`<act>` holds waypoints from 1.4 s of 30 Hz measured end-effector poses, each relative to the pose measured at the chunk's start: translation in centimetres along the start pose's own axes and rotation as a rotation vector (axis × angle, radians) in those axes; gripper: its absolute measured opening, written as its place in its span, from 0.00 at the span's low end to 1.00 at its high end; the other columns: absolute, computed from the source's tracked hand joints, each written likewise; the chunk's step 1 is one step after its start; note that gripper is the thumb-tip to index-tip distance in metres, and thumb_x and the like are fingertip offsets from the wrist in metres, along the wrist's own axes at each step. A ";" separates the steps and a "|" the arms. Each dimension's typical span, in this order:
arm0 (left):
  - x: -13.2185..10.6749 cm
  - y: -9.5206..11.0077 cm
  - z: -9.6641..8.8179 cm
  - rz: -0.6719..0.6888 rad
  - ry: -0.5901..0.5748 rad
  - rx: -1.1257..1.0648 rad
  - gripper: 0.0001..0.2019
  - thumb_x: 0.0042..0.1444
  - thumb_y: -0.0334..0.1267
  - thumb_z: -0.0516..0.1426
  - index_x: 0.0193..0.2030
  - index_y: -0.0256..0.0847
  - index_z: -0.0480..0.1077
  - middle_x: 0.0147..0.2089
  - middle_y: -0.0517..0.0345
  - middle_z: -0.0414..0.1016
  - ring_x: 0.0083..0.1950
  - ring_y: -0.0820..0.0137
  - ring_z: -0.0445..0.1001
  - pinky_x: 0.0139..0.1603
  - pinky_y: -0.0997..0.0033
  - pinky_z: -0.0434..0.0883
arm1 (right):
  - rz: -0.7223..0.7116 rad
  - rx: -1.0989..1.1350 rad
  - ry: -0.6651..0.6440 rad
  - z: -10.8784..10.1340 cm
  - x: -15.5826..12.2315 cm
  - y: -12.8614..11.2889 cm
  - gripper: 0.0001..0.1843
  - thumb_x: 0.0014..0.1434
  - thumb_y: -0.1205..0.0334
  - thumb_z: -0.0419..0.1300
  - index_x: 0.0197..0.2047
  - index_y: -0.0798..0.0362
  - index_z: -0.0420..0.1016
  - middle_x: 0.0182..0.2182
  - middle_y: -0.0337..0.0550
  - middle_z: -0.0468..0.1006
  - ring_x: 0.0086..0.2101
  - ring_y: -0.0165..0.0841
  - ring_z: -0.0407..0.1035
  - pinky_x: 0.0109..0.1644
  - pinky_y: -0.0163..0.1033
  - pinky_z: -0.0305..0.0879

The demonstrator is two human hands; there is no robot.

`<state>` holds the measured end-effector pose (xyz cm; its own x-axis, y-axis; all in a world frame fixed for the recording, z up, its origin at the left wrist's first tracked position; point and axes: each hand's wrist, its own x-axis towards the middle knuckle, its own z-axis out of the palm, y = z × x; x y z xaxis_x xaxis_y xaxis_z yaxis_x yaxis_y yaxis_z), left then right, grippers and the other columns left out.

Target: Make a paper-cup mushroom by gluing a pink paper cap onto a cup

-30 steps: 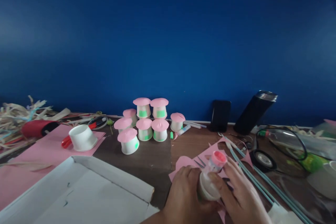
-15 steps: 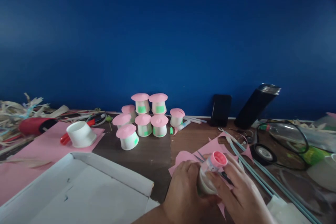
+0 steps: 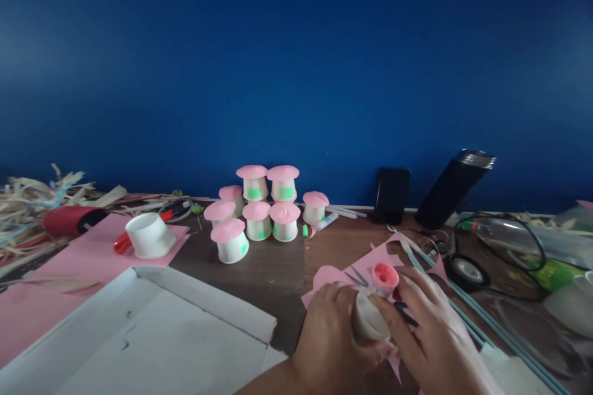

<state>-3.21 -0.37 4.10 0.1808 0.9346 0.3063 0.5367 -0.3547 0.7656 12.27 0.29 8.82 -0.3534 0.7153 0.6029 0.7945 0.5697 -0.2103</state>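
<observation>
My left hand [image 3: 327, 333] is closed around a small white cup [image 3: 370, 316], which is tilted between my hands. Just beyond the cup is a small pot with a pink top [image 3: 385, 278]. The fingers of my right hand [image 3: 428, 327] curl along the pot's right side, and its thumb reaches across to the cup's rim. Beneath my hands lie pink paper scraps [image 3: 327, 278] and scissors [image 3: 359, 276], whose dark handle shows by my right thumb. Several white cups with pink paper tops [image 3: 230, 241] and green patches stand beyond, some stacked.
A white shallow box [image 3: 185, 333] fills the front left. Behind it, a white cup [image 3: 151, 236] rests on pink paper [image 3: 88, 253]. At the back right are a black phone [image 3: 391, 196], a leaning black flask [image 3: 454, 188] and a coiled cable [image 3: 500, 219]. Pens [image 3: 343, 212] lie near the wall.
The pot has dropped slightly and sits farther from the cup, whose opening now shows more. The whole view has shifted a little, with things appearing farther right.
</observation>
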 end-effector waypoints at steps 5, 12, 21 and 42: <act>0.1 0.5 -0.6 0.007 -0.027 -0.012 0.27 0.39 0.38 0.70 0.48 0.40 0.70 0.47 0.49 0.75 0.49 0.54 0.72 0.53 0.49 0.69 | 0.001 -0.045 -0.059 -1.0 -0.2 0.5 0.05 0.65 0.59 0.53 0.43 0.49 0.66 0.42 0.48 0.73 0.44 0.43 0.69 0.44 0.48 0.67; -0.1 0.4 -0.7 0.027 -0.011 -0.029 0.27 0.40 0.38 0.70 0.48 0.41 0.68 0.47 0.51 0.75 0.49 0.56 0.72 0.52 0.50 0.69 | 0.135 0.084 -0.202 -2.6 0.3 0.4 0.09 0.65 0.54 0.52 0.36 0.49 0.67 0.35 0.44 0.76 0.37 0.38 0.73 0.38 0.41 0.70; -0.2 0.2 -0.5 0.015 0.060 -0.003 0.26 0.40 0.37 0.70 0.47 0.41 0.68 0.47 0.52 0.74 0.49 0.56 0.71 0.51 0.51 0.69 | 0.593 0.391 -0.183 -3.6 0.7 1.5 0.20 0.59 0.40 0.54 0.37 0.49 0.71 0.25 0.41 0.79 0.26 0.38 0.75 0.24 0.36 0.71; 0.1 0.7 -0.7 -0.046 -0.021 0.066 0.25 0.39 0.36 0.69 0.46 0.39 0.69 0.46 0.48 0.74 0.49 0.52 0.71 0.51 0.46 0.69 | 0.328 0.131 -0.124 -0.9 1.0 0.8 0.13 0.64 0.49 0.53 0.34 0.48 0.66 0.30 0.40 0.77 0.32 0.37 0.73 0.38 0.41 0.68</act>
<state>-3.42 -0.53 5.11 0.1721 0.9503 0.2593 0.5978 -0.3100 0.7393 13.03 1.10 9.97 -0.1535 0.9074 0.3912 0.8085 0.3429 -0.4783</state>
